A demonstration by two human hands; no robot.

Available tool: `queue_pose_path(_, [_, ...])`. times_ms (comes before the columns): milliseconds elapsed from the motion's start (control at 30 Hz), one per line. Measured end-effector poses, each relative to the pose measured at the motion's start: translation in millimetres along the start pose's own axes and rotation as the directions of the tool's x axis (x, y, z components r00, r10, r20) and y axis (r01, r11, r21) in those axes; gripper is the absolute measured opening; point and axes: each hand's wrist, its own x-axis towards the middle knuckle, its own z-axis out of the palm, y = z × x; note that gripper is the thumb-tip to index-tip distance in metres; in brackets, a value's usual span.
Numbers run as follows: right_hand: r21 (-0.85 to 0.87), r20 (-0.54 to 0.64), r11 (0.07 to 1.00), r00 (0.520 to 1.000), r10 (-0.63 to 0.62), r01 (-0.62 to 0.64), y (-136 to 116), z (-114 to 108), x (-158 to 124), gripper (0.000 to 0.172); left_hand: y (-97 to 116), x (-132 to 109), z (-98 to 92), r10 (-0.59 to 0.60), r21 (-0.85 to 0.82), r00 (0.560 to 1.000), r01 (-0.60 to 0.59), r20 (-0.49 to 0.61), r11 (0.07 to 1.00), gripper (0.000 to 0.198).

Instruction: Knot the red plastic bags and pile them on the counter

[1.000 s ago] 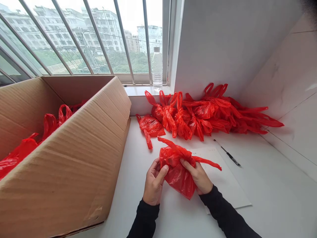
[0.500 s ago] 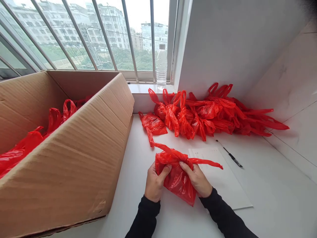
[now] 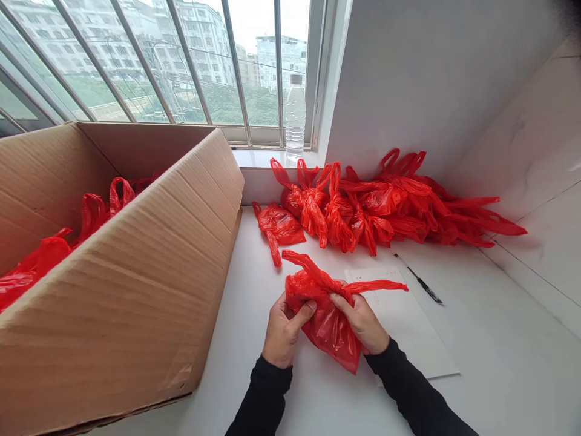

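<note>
Just now the shift is slight: the thumb of my left hand, at the edge of the red bag a second ago, presses further onto its front, and both loose handle ends sit a little higher than half a second ago. I read that as handling still under way, since neither side has been let go. From the left, the cardboard box stands on the tabletop with other bags inside it, well apart from my hands. My left hand is half curled, grasping the near-left side, its fingers mostly hidden behind the plastic. The red bag is between both hands, knotted at the top, one handle end pointing up and left toward a tied bag on the tabletop, the other stretching right; whether its lower corner touches the surface I cannot tell. My right hand grips the opposite side near the knot, thumb in front, fingers largely out of sight. Behind, knotted bags lie heaped along the wall, while to the right lie the paper and, farther over, a black pen
</note>
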Motion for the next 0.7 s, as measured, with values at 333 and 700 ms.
queue_pose_path(333, [0.09, -0.09, 0.994, 0.995, -0.046, 0.055, 2.0, 1.0, 2.0, 0.023, -1.6, 0.2, 4.9, -0.018, -0.062, 1.0, 0.018, -0.005, 0.998, 0.037])
queue_pose_path(700, [0.036, 0.008, 0.998, 0.999, 0.044, -0.045, 1.5, 4.0, -0.8, 0.028, -5.4, 1.8, 1.9, -0.019, 0.037, 0.997, 0.022, -0.07, 0.999, 0.034])
